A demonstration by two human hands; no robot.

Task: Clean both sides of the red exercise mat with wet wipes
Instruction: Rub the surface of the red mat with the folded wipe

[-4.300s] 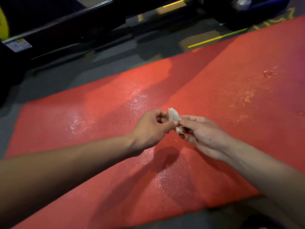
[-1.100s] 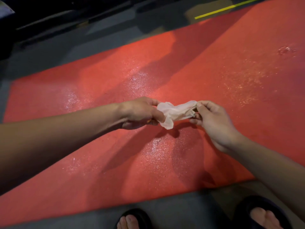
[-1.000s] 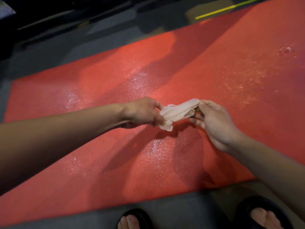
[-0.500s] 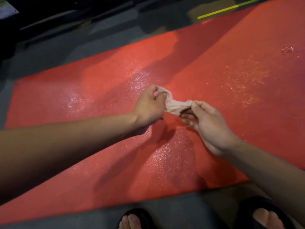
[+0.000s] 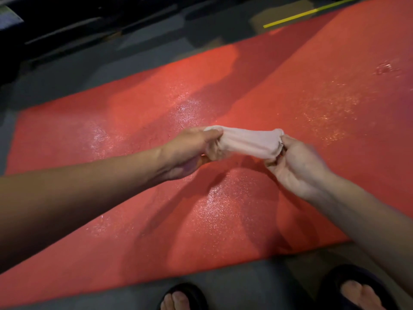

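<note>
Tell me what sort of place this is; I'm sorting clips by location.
Probably a gym floor: a red exercise mat lies on grey flooring with a yellow line, and dark equipment frames stand behind.

The floor is grey and looks dull and smooth. It shows along the top of the frame and again in a strip at the bottom. At the upper right of the frame a thin yellow line runs at a slant across the floor, next to a brownish patch. Across the upper left sit long dark bars, black and hard to make out, with a small pale label at the far left edge. The light is dim and warm. Big soft shadows fall across the middle of the frame.
</note>
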